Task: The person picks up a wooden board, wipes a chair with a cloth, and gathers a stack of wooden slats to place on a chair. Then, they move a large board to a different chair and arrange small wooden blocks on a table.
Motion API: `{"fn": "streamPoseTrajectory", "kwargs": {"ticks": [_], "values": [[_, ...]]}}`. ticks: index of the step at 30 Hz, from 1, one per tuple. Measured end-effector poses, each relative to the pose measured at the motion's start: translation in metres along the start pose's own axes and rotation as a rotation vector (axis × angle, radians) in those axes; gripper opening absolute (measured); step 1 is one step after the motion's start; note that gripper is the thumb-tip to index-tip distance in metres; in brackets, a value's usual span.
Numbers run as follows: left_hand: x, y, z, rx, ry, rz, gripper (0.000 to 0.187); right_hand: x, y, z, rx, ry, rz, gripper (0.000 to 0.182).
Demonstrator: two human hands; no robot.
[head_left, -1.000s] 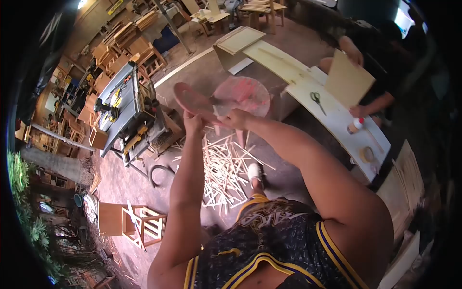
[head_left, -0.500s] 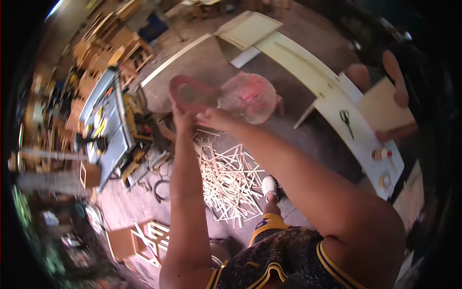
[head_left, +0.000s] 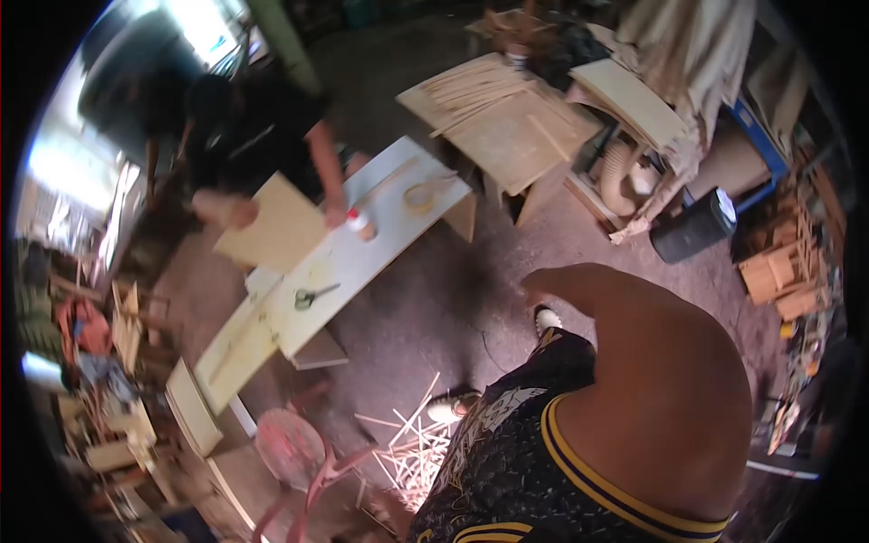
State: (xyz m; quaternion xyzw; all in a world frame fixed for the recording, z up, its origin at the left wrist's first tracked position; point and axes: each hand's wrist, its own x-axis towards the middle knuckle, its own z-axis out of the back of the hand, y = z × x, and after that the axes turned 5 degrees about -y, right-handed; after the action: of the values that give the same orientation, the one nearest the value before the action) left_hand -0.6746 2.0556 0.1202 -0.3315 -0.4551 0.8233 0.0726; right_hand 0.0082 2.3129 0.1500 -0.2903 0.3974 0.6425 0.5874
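One red seat [head_left: 290, 447] and a red frame [head_left: 317, 487] showed below the table [head_left: 380, 217]. The left hand [head_left: 391, 514] blurred near the frame, the right hand [head_left: 536, 286] right of the table; their grips I couldn't tell.

Harsh white daylight flares through the bright openings at upper left [head_left: 72, 167] on my remote feed, leaving the dark-clothed person [head_left: 262, 136] in deep shadow. Dim, uneven light covers the grey-brown concrete floor [head_left: 407, 308], while the pale, thin wooden sticks [head_left: 418, 457] glow at lower centre. Motion blur softens the wearer's bare right hand [head_left: 536, 288]; I see strong fisheye curvature and blackened edges.
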Motion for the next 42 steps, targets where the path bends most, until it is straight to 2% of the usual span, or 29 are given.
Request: {"fn": "streamPoseTrajectory", "kwargs": {"ticks": [1,2,3,4,5,6,7,8,9,10,12,14,15,17,19,20,22,24,26,27,28,30,31,32,35,36,38,41,42], "values": [[-0.021,0.018,-0.047,0.095,0.249,0.201,0.05,-0.018,-0.057,-0.006,0.102,-0.051,-0.125,0.074],[-0.042,0.029,-0.098,0.256,0.479,0.233,0.05,-0.037,-0.105,-0.016,0.151,-0.197,-0.144,0.074],[-0.059,0.025,-0.157,0.681,0.713,-0.153,0.05,-0.056,-0.146,-0.028,0.191,-0.339,-0.163,0.074],[-0.077,0.018,-0.217,1.04,0.796,-0.637,0.05,-0.063,-0.176,-0.044,0.321,-0.405,-0.195,0.075],[-0.11,0.005,-0.267,0.971,0.9,-0.707,0.047,-0.073,-0.204,-0.059,0.448,-0.473,-0.232,0.075],[-0.139,-0.007,-0.315,1.001,0.898,-0.864,0.05,-0.082,-0.229,-0.073,0.529,-0.502,-0.209,0.075],[-0.166,-0.026,-0.36,1.025,0.938,-0.818,0.053,-0.087,-0.239,-0.088,0.548,-0.5,-0.202,0.075],[-0.244,-0.083,-0.391,0.988,0.971,-0.675,0.056,-0.093,-0.252,-0.098,0.648,-0.523,-0.207,0.075],[-0.226,-0.07,-0.437,0.998,0.991,-0.775,0.055,-0.098,-0.266,-0.103,0.74,-0.544,-0.21,0.075],[-0.25,-0.091,-0.473,0.974,1.056,-0.907,0.053,-0.106,-0.273,-0.099,0.744,-0.539,-0.2,0.075],[-0.31,-0.136,-0.529,0.965,1.083,-0.884,0.047,-0.116,-0.285,-0.076,0.887,-0.568,-0.147,0.075],[-0.344,-0.154,-0.575,0.801,1.161,-0.729,0.048,-0.101,-0.306,-0.054,0.979,-0.601,-0.137,0.075],[-0.357,-0.162,-0.593,0.805,1.146,-0.729,0.048,-0.091,-0.315,-0.044,1.075,-0.64,-0.147,0.075],[-0.383,-0.18,-0.631,0.937,1.164,-0.889,0.051,-0.073,-0.333,-0.019,1.159,-0.685,-0.127,0.074],[-0.419,-0.211,-0.672,1.002,1.173,-0.948,0.051,-0.068,-0.339,0.023,1.387,-0.752,-0.104,0.082],[-0.431,-0.225,-0.699,1.065,1.197,-1.004,0.05,-0.065,-0.341,0.042,1.394,-0.747,-0.103,0.082],[-0.41,-0.234,-0.788,1.148,1.197,-1.116,0.049,-0.052,-0.35,0.082,1.712,-0.702,0.026,0.08],[-0.414,-0.262,-0.877,0.883,1.24,-1.202,0.048,-0.029,-0.363,0.126,1.779,-0.646,0.024,0.077],[-0.417,-0.293,-0.987,1.038,1.079,-1.25,0.052,0.015,-0.378,0.168,1.853,-0.591,0.019,0.074],[-0.418,-0.309,-1.037,0.87,1.126,-1.372,0.052,0.041,-0.386,0.189,1.963,-0.591,0.001,0.073],[-0.412,-0.322,-1.098,0.88,1.093,-1.434,0.05,0.069,-0.396,0.214,2.077,-0.593,-0.017,0.073],[-0.411,-0.352,-1.201,0.915,1.049,-1.405,0.053,0.131,-0.415,0.265,2.153,-0.633,-0.027,0.073],[-0.4,-0.36,-1.251,0.872,0.995,-1.512,0.055,0.16,-0.418,0.286,2.213,-0.665,-0.025,0.073],[-0.398,-0.372,-1.294,0.848,0.934,-1.52,0.056,0.19,-0.423,0.31,2.312,-0.661,0.033,0.075],[-0.378,-0.405,-1.415,0.683,0.881,-1.649,0.057,0.239,-0.447,0.403,2.265,-0.639,-0.057,0.079],[-0.368,-0.413,-1.447,0.744,0.809,-1.704,0.063,0.261,-0.449,0.426,2.272,-0.631,-0.072,0.079],[-0.354,-0.422,-1.492,0.819,0.818,-1.668,0.066,0.298,-0.445,0.465,2.491,-0.88,-0.224,0.081],[-0.317,-0.419,-1.555,0.952,0.901,-1.525,0.078,0.311,-0.444,0.515,2.612,-0.874,-0.349,0.086],[-0.316,-0.418,-1.558,1.081,0.935,-1.496,0.083,0.32,-0.442,0.524,2.587,-0.943,-0.475,0.071]]}}
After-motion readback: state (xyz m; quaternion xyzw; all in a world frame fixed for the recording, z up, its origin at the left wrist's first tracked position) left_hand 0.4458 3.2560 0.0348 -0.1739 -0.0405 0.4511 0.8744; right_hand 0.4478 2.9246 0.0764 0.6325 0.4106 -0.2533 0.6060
